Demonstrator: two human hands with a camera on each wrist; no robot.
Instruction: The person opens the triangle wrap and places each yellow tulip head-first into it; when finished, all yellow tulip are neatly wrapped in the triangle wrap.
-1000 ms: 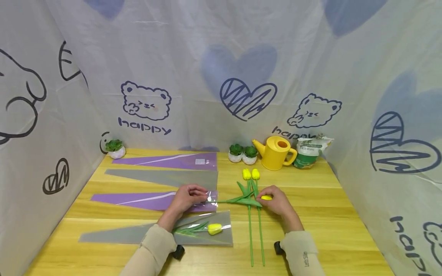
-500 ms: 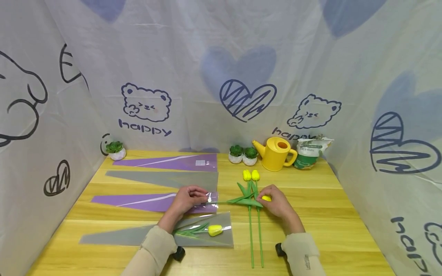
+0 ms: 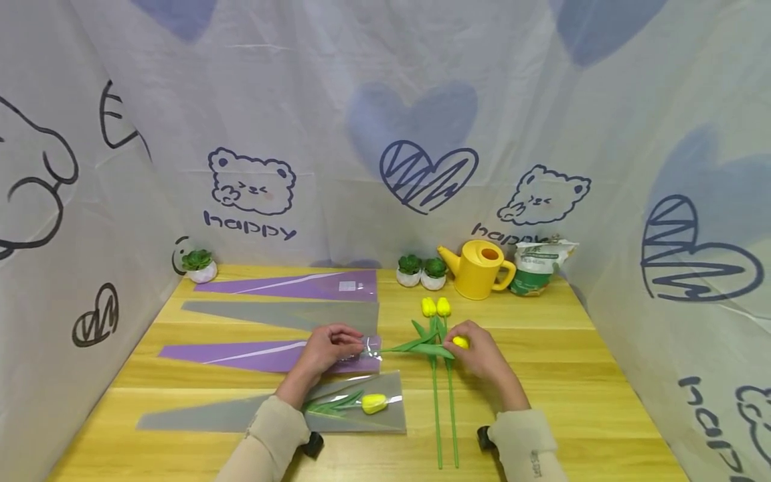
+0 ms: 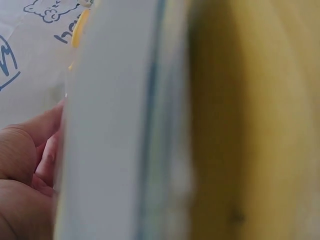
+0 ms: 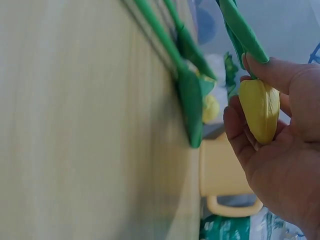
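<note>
My right hand [image 3: 478, 349] pinches an artificial tulip just below its yellow bloom [image 5: 260, 110], thumb against the green stem and leaf. The tulip [image 3: 421, 349] lies crosswise, its stem pointing left across the clear mouth of a purple flower sleeve [image 3: 241, 351]. At that mouth, thumb and fingers of my left hand [image 3: 332, 347] pinch the film; I cannot tell whether they also grip the stem. Two more tulips [image 3: 438, 388] lie upright in view beneath the held one. Closer to me, a grey sleeve [image 3: 199, 414] has a tulip [image 3: 374, 404] inside. Blurred film fills much of the left wrist view.
Further back lie another grey sleeve [image 3: 241, 311] and another purple sleeve [image 3: 289, 284]. Along the rear edge stand small potted succulents [image 3: 433, 274], a yellow watering can [image 3: 478, 271] and a green-white bag [image 3: 536, 271]. A printed curtain [image 3: 337, 201] encloses the wooden table [image 3: 560, 381].
The clear mouth of the purple sleeve has shifted slightly at the left hand, and the stem end now shows fainter there. Both hands stay nearly in place; the whole view drifts a little.
</note>
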